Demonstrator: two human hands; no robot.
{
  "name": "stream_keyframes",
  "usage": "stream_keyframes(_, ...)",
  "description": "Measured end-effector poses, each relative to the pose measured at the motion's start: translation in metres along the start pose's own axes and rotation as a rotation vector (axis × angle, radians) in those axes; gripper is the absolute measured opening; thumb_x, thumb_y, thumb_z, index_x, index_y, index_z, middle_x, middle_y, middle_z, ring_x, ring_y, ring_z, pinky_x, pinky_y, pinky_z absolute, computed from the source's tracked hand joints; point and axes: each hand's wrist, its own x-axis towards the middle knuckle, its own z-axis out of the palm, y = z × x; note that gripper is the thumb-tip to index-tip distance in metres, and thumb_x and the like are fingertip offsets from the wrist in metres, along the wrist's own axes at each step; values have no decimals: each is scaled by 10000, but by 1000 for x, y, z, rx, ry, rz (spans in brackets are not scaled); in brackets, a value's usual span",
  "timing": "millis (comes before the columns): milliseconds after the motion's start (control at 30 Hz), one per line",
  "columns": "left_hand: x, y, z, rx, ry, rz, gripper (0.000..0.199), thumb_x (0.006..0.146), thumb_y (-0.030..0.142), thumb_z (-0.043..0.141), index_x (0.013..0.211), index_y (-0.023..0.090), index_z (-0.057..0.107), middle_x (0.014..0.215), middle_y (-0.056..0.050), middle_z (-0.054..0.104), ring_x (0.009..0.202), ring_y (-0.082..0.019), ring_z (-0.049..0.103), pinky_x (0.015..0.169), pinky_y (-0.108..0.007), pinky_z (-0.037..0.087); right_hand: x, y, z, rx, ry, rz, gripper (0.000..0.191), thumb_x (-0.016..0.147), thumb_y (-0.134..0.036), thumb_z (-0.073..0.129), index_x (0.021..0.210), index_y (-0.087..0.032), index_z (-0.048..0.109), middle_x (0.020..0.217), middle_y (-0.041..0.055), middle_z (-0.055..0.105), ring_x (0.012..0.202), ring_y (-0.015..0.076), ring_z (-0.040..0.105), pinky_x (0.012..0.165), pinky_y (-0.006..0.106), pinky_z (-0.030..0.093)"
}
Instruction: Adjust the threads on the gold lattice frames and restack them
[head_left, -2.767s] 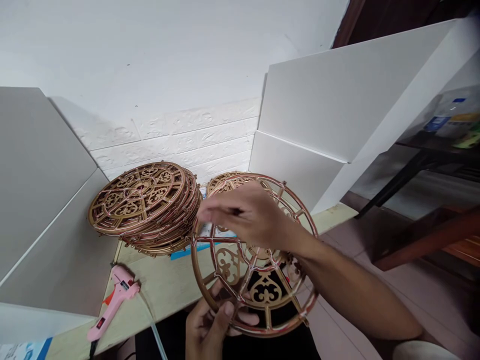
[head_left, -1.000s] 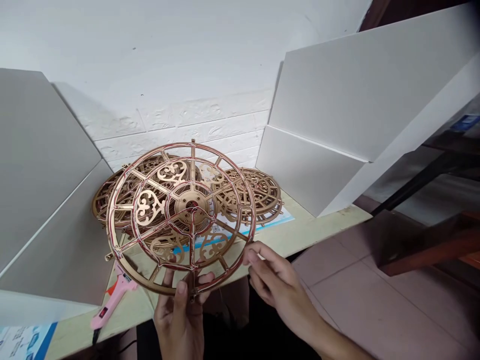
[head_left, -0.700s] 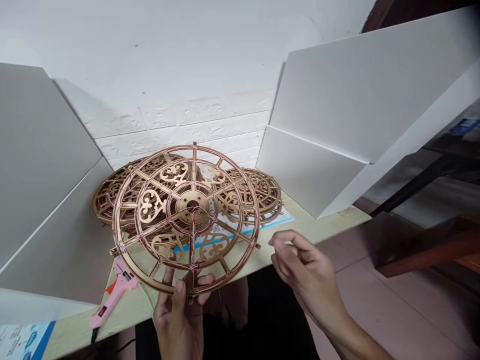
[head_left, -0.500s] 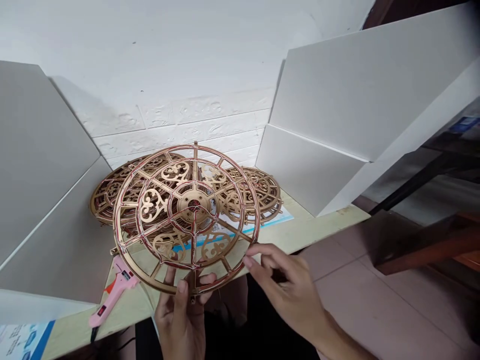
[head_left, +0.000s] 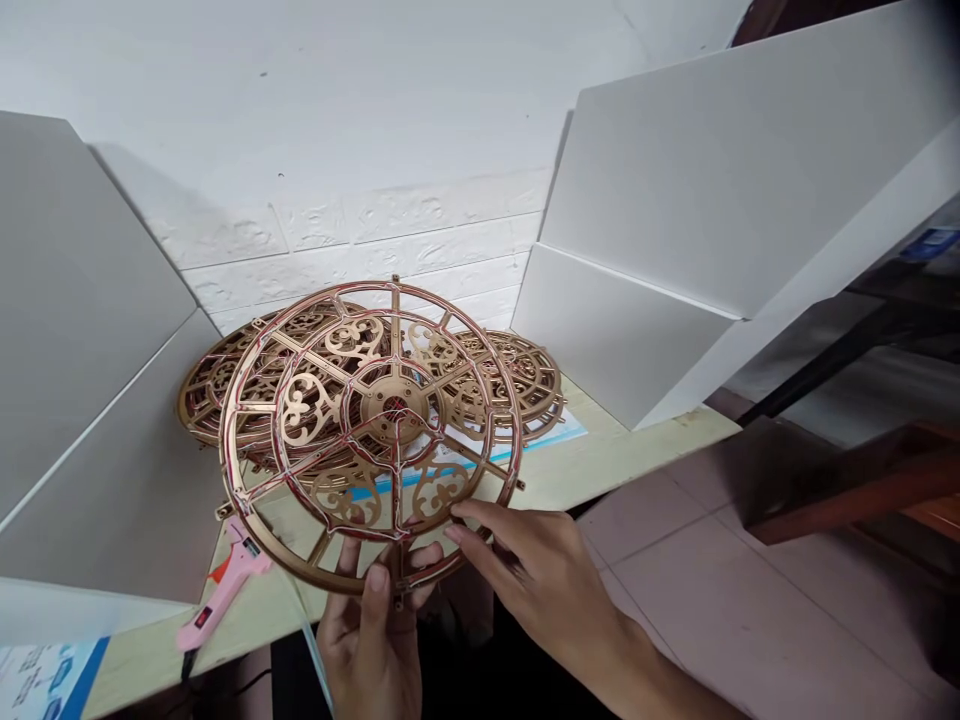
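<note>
The openwork wheel (head_left: 375,405) is in front of the person, above the near edge of the table (head_left: 637,455), with its face tilted toward the camera. It is round, so it has no long axis; the clearest line is the straight spoke which goes from the hub down to the left hand (head_left: 375,650). This hand is closed on the bottom of the rim, the thumb in front and other fingers behind, so the wheel stands up from it.

The right hand (head_left: 555,590) comes from the lower right side. From it, the hub lies up and to the left, and the bottom spoke lies just to the left of its fingertips. Its thumb and index finger make a narrow gap in front of the lower right part of the wheel. I cannot tell if they touch it or pinch a thin wire. For this part, the right hand is the nearer one.

Behind the wheel are a left stack (head_left: 217,400) and a right stack (head_left: 532,380) of similar wheels. The pink glue gun (head_left: 221,597) lies to the left.
</note>
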Motion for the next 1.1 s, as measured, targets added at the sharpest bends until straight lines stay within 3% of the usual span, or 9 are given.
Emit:
stream_keyframes(300, -2, -1, 1, -8, 27, -19, 534, 424, 342, 944, 920, 288, 753, 769, -87, 762, 579, -252, 712, 535, -310, 597, 1, -5, 2, 38, 90, -46, 185, 933, -165, 496, 859, -159, 665, 726, 33, 726, 547, 118, 647, 545, 209, 469)
stream_keyframes(533, 0, -5, -5, 5, -68, -5, 462, 545, 334, 902, 977, 325, 738, 824, -104, 765, 630, -240, 722, 577, -311, 600, -1, 3, 1, 3, -11, -2, 177, 962, -210, 451, 912, -170, 616, 682, -6, 693, 552, 110, 643, 543, 200, 446)
stream_keyframes(700, 0, -8, -7, 4, -69, 4, 463, 564, 333, 895, 997, 319, 731, 804, -101, 765, 683, -230, 728, 607, -292, 599, 8, 3, -11, 22, -113, 97, 199, 985, -268, 397, 911, -202, 568, 619, -44, 622, 485, 102, 568, 493, 200, 402)
stream_keyframes(933, 0, -6, -5, 15, -47, -1, 496, 528, 350, 910, 991, 320, 737, 802, -101, 765, 680, -234, 727, 580, -288, 598, 13, 4, -24, 41, -40, 100, 220, 986, -240, 364, 822, -198, 504, 506, -78, 425, 407, 82, 435, 426, 177, 332)
stream_keyframes(1100, -2, -6, -2, 24, -73, 24, 464, 535, 356, 906, 969, 325, 746, 793, -109, 763, 661, -248, 726, 592, -308, 601, 6, 1, -18, 36, -31, 60, 179, 957, -243, 451, 833, -183, 565, 550, -63, 535, 439, 70, 488, 466, 173, 361)
